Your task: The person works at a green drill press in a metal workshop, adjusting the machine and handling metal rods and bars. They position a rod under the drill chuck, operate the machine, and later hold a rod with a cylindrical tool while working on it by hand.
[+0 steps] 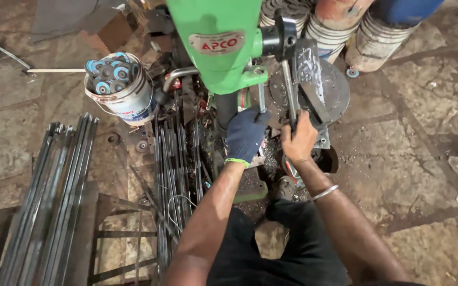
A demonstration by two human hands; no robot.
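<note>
A green drill press (213,39) stands on the floor right in front of me. My left hand (246,135), in a dark blue glove, reaches under the green head to the work area beside the column; what it holds there is hidden. My right hand (298,140), bare with a metal bangle on the wrist, is closed around one of the steel feed levers (289,92) on the machine's right side. A round metal plate (324,90) sits behind that lever.
A white bucket (128,100) full of blue-centred discs stands to the left. Long steel rods (49,201) lie on the stone floor at left, more rods (173,159) beside the machine base. Several buckets (345,26) crowd the back right.
</note>
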